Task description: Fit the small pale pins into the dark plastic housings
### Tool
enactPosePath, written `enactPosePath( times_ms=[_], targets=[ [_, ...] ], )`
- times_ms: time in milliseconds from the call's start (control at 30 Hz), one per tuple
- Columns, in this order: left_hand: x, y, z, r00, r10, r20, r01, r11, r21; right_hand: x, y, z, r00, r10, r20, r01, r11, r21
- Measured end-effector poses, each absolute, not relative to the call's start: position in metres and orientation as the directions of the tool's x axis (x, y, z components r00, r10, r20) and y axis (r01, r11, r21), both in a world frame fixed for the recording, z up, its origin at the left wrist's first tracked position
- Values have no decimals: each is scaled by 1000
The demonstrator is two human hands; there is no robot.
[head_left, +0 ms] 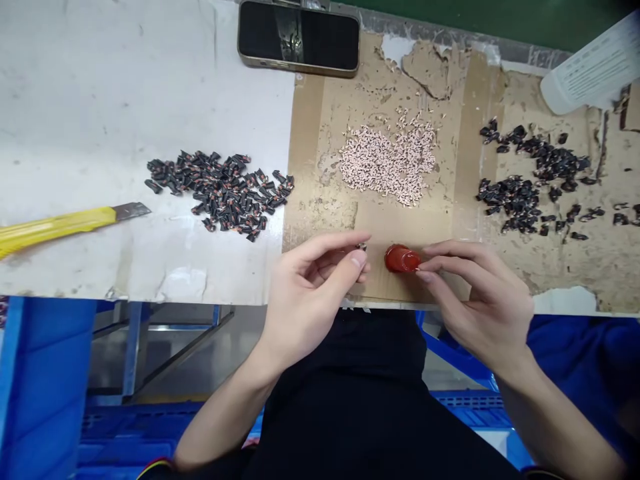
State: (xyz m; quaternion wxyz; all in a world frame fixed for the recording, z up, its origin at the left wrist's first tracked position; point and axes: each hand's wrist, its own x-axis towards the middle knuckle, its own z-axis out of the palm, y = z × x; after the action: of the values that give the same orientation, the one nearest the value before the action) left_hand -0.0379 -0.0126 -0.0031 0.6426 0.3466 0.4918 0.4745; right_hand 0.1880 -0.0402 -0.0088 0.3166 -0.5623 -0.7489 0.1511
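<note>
My left hand (313, 283) pinches a tiny dark part (361, 247) between thumb and forefinger, above the brown cardboard sheet (385, 227). My right hand (475, 297) grips the near end of a glossy red cone-shaped piece (401, 259) with its fingertips, and the piece lies on its side between my hands. Ahead of my hands is a heap of small pale pink pieces (387, 160). To its left lies a pile of black parts with copper-coloured marks (220, 193), and more black parts (530, 177) lie scattered to its right.
A yellow utility knife (65, 223) lies on the white table top (135, 100) at left. A phone (299, 37) rests at the far edge, and a white bottle (593, 67) lies at far right. Blue crates (470, 407) sit below the table's near edge.
</note>
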Motion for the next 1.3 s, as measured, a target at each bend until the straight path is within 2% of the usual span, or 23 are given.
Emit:
enactPosePath(
  times_ms=[167, 267, 400, 467, 567, 867, 1133, 1200, 1300],
  targets=[
    [-37, -14, -4, 32, 945, -326, -307, 320, 896, 189, -39, -9, -191, 934, 303, 754, 338, -563],
    [-36, -16, -2, 43, 944, -328, -288, 326, 900, 187, -39, -6, -140, 944, 298, 713, 305, -631],
    [-28, -18, 3, 125, 941, -315, -203, 335, 920, 179, -40, 3, 20, 974, 224, 518, 182, -836],
    [-21, -18, 6, 180, 920, -348, -224, 383, 896, 174, -41, 9, 59, 987, 147, 387, 114, -915],
    [-12, -19, 10, 229, 892, -390, -294, 445, 846, 167, -43, 15, 70, 995, 66, 239, 47, -970],
    [-10, -23, 11, 221, 918, -331, -245, 380, 892, 158, -42, 19, 82, 995, 52, 216, 34, -976],
    [-12, -25, 16, 193, 938, -287, -177, 321, 930, 159, -40, 21, 77, 997, 32, 285, 9, -959],
    [-13, -24, 18, 185, 935, -303, -206, 339, 918, 161, -39, 20, 76, 997, 12, 262, -9, -965],
    [-13, -20, 19, 215, 891, -401, -307, 451, 838, 162, -40, 16, 82, 996, 28, 222, 10, -975]
  ],
)
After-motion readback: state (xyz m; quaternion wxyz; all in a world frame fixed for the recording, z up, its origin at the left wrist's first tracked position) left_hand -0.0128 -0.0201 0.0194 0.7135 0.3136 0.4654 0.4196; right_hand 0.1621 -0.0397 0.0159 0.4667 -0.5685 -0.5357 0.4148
